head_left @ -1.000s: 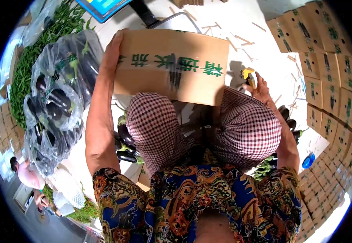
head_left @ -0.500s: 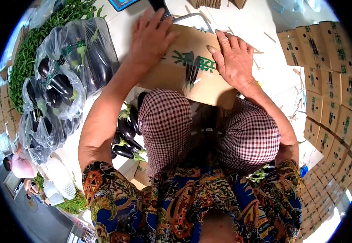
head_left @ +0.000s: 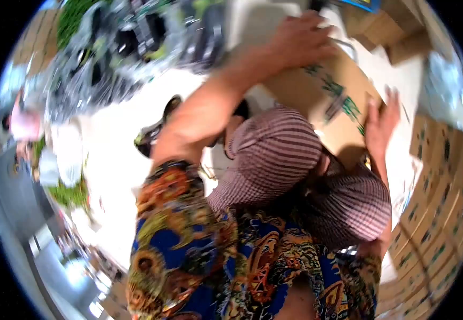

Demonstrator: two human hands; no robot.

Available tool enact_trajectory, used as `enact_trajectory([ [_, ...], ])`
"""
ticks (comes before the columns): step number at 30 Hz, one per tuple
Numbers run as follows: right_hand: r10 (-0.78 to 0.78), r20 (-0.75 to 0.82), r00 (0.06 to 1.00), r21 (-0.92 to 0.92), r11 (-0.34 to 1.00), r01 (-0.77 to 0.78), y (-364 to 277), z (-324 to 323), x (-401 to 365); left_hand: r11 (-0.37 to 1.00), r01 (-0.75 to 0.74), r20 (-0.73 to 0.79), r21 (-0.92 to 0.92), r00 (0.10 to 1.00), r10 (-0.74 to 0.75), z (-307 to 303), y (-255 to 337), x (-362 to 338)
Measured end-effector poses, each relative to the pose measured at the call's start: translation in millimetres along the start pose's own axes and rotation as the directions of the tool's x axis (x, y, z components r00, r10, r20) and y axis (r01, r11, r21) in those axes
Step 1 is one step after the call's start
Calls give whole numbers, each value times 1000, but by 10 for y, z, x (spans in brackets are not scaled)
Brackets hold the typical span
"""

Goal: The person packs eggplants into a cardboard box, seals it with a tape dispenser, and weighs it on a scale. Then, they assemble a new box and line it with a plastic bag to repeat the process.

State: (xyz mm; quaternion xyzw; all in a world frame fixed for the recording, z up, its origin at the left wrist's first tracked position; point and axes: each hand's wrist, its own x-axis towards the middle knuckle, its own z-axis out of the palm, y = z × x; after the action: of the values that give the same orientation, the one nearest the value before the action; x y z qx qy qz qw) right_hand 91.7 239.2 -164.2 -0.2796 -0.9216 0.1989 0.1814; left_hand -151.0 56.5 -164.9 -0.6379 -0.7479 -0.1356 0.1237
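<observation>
A brown cardboard box [head_left: 301,90] with green printed characters rests against my knees, its top closed. My left hand [head_left: 306,40] lies over the box's far left edge, fingers stretched out though smeared by motion. Just beyond those fingers is a dark object [head_left: 319,5], too blurred to name. On the right side of the box, my right hand [head_left: 383,120] presses flat with its fingers apart. A dark strip with a small picture crosses the green print on the box.
Clear plastic bags of eggplants [head_left: 135,42] lie at upper left, near green peppers [head_left: 77,21]. Loose eggplants [head_left: 147,140] are by my left leg. Printed cartons [head_left: 434,176] are stacked at right; an open carton [head_left: 402,32] stands at upper right. A person in pink [head_left: 25,121] is far left.
The view has swung left, so box and hands now appear farther right and blurred. My left hand remains at the box's far edge; my right hand has slid down its right side.
</observation>
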Motion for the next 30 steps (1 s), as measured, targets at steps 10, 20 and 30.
enact_trajectory([
  [10, 488, 518, 702, 647, 314, -695, -137, -137, 31, -147, 603, 612, -784, 712, -343, 950, -375, -1182],
  [20, 540, 648, 538, 409, 349, -843, -32, -450, 559, 149, 702, 487, -696, 614, -621, 1301, 349, -1618],
  [30, 528, 590, 611, 547, 295, -783, 382, -486, 498, -415, 595, 696, -688, 379, -611, 250, 455, -1230],
])
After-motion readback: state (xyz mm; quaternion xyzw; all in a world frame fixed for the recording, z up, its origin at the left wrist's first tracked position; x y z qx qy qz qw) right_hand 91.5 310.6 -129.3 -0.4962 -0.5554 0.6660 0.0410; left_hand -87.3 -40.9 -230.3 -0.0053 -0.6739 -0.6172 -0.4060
